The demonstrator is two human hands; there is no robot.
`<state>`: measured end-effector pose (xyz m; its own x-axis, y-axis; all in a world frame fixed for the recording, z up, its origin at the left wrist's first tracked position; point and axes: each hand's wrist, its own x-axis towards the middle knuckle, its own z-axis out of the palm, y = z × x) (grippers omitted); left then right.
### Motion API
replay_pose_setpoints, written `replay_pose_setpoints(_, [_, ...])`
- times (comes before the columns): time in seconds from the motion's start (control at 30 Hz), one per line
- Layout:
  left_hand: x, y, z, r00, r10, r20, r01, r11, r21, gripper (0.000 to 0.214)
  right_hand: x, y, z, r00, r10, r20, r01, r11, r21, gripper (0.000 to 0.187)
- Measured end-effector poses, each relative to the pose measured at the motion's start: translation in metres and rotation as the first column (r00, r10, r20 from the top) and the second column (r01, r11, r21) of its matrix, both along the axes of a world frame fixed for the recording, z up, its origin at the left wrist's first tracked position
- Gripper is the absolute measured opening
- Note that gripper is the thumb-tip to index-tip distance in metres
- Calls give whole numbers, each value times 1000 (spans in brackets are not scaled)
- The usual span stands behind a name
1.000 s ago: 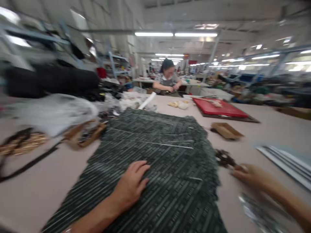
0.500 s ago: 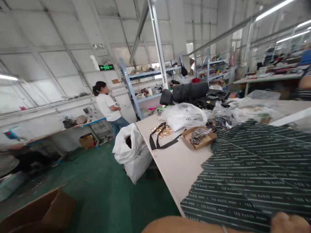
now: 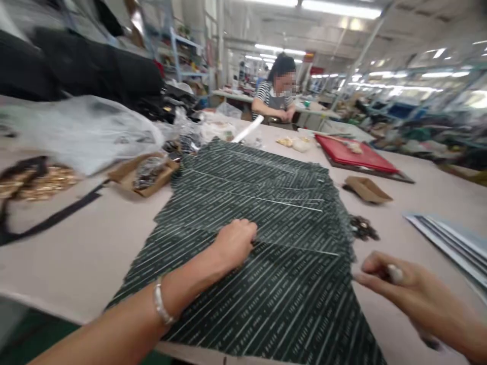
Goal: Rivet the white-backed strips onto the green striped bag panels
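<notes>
Dark green fabric [image 3: 289,284] with white stripes and lettering lies in overlapping layers in front of me. My left hand [image 3: 236,243], a bracelet on its wrist, rests closed in the middle of the fabric, near the edge of one layer. Its curled fingertips are hidden, so I cannot tell what they grip. At the fabric's right edge is my right hand [image 3: 403,289], its thumb and forefinger brought close together. A small whitish rounded end [image 3: 395,274] shows in that hand; the rest of the object is hidden. Both hands are slightly blurred.
Left stand a cardboard tray [image 3: 152,187] with a bagged lot, gold-coloured pieces [image 3: 49,182] and a plastic bag [image 3: 95,132]. Right are small dark parts [image 3: 364,228], a cardboard tray [image 3: 367,190], a red board [image 3: 353,152] and flat strips [image 3: 452,243]. A person [image 3: 276,94] sits beyond.
The view has swung right and down from the aisle to the fabric on the table. My left hand now shows fully, still closed, and my right hand has come into view.
</notes>
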<state>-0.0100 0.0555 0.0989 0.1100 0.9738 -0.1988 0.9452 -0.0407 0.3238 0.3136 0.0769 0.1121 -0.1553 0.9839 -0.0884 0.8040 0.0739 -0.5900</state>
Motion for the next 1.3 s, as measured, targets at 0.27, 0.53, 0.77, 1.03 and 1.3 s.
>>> replay_pose_setpoints(0.27, [-1, -13, -11, 993, -110, 43, 109, 994, 28, 18, -45, -43, -13, 955, -35, -295, -83, 923, -377, 30])
replay_pose_setpoints(0.53, [0, -50, -43, 971, -199, 130, 172, 966, 191, 27, -63, -67, -29, 955, 57, -292, -131, 962, -239, 18])
replay_pose_setpoints(0.77, [7, -36, -9, 948, -56, 314, 96, 989, -114, 14, -73, -63, -22, 941, 65, -332, -120, 981, -151, 18])
replay_pose_setpoints(1.03, [5, -21, 6, 852, 116, 510, 199, 830, -521, 20, -80, -67, -23, 923, 91, -374, -173, 966, -192, 16])
replay_pose_setpoints(1.3, [12, -24, 13, 752, 159, 640, 309, 773, -555, 18, -87, -71, -17, 908, 99, -408, -192, 962, -194, 16])
